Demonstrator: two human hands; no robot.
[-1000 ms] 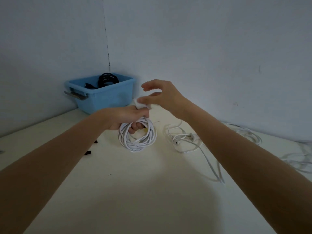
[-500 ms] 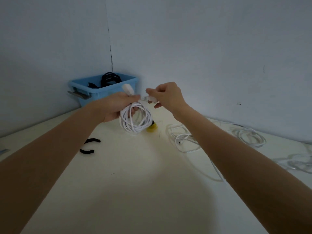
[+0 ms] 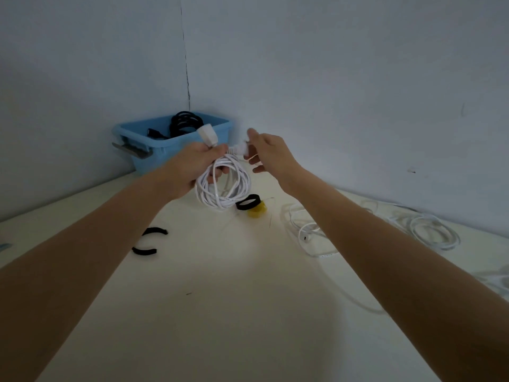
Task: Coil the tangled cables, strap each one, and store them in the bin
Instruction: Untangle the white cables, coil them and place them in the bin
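At frame centre the left hand grips the unstrapped white coil, the right hand pinches its plug end; one black cable sits binned upper left in the bin, loose white cables and straps remain on the surface.

A loose white cable runs off the right edge. The left hand hides the coil's top. The bin's contents are partly hidden.
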